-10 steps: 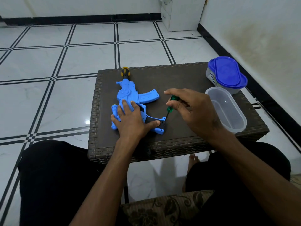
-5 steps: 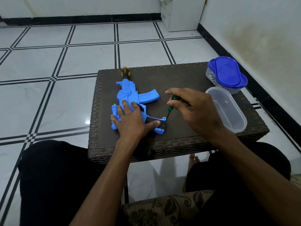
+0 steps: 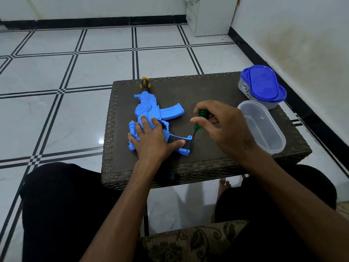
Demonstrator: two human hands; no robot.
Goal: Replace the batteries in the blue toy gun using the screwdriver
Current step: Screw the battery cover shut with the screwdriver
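Blue toy gun point(image 3: 151, 112) lies flat on the dark wicker table point(image 3: 207, 91), muzzle w/ yellow-black tip pointing away. Left hand point(image 3: 151, 140) is spread flat over its rear half, fingers straight, thumb out along the dark grip, so that part of the body is hidden. Right hand point(image 3: 224, 127) pinches the green handle of the screwdriver point(image 3: 200, 120); shaft slants down to the grip's butt end, tip too small to make out vs. the dark plastic. Near the right hand: clear open tub point(image 3: 264, 127), and behind it a container w/ blue lid point(image 3: 264, 86). Contents of the lidded one can't be seen.
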